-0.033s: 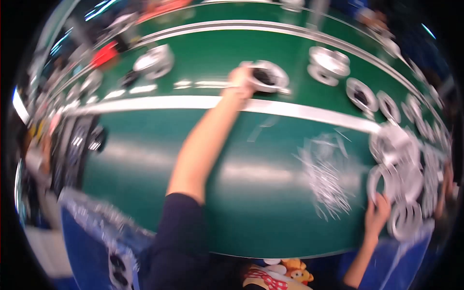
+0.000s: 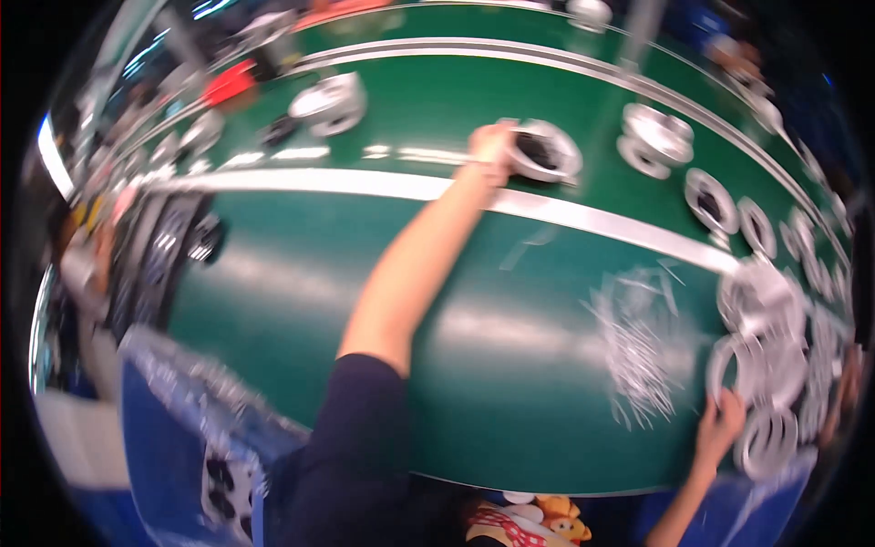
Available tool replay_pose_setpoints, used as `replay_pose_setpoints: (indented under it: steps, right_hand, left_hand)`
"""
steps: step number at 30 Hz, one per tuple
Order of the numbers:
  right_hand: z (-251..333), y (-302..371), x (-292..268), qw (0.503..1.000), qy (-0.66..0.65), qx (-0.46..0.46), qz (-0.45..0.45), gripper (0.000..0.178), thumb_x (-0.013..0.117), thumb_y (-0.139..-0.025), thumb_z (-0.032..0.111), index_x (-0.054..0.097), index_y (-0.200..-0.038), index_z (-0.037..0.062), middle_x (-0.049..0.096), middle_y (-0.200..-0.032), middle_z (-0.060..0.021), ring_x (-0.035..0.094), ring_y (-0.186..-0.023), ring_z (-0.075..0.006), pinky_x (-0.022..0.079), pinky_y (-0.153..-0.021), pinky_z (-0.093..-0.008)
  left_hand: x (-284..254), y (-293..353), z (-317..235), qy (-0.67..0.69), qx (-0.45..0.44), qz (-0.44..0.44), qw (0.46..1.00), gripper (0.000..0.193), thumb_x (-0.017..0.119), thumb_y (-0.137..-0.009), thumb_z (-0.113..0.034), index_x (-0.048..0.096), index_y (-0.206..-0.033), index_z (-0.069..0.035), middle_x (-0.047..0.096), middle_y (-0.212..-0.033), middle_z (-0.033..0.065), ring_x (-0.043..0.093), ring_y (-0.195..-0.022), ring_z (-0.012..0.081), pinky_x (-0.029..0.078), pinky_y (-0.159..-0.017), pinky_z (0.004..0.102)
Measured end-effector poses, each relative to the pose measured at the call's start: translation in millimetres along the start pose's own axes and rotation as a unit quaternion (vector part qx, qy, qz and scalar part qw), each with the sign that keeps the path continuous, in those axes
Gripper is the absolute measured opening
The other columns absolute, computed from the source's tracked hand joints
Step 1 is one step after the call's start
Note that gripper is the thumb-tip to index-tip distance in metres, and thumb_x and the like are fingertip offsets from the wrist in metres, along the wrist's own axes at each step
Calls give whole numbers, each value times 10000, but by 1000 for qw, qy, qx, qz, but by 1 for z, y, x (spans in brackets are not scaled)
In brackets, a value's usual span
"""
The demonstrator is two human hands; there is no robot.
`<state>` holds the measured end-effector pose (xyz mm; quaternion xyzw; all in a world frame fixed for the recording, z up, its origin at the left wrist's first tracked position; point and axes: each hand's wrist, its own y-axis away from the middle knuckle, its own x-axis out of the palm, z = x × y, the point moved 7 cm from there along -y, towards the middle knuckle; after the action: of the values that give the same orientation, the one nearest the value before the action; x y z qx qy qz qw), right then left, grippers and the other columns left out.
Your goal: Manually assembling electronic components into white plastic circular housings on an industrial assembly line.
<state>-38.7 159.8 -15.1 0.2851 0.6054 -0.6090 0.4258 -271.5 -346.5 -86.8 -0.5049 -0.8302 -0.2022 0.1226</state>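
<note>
My left hand (image 2: 492,151) reaches far across to the green belt, its fingers closed on the left rim of a white ring-shaped housing (image 2: 571,153) with a dark centre. That housing is tilted, and my fingertips are partly hidden behind its edge. At the lower right, my right hand (image 2: 726,419) pinches the lower edge of a thin white ring (image 2: 717,369). The ring leans against a cluster of stacked white rings (image 2: 786,365). Just below my right hand stand several more white rings (image 2: 767,444).
A heap of thin clear strips (image 2: 638,356) lies on the green tabletop (image 2: 510,392). White round housings (image 2: 658,137) stand on the belt, another (image 2: 330,102) at its left. Black parts (image 2: 206,239) sit at the table's left end. Plastic-wrapped blue bins (image 2: 173,419) flank me.
The whole view has shifted, so everything appears farther right in the picture. Both hands keep the same holds, with no clear movement relative to the things around them.
</note>
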Motion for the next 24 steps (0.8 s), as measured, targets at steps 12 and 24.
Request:
replay_pose_setpoints:
  steps: [12,24]
  right_hand:
    - [-45,4,34,984,-134,107,39,174,579,-781,114,565,-818,-55,587,-753,-97,524,-658,-177,420,-646,-266]
    - [112,27,-60,939,-137,-197,-246,101,573,-753,-28,566,-820,-102,590,-832,-201,575,-765,-295,468,-722,-381]
  left_hand:
    - [-367,154,-244,-788,165,-441,397,329,527,-671,-185,530,-984,-85,543,-995,95,504,-973,229,408,-787,429]
    - [-370,150,-198,-849,-103,-68,514,359,468,-659,-107,566,-993,-21,557,-1013,181,535,-932,324,425,-830,348]
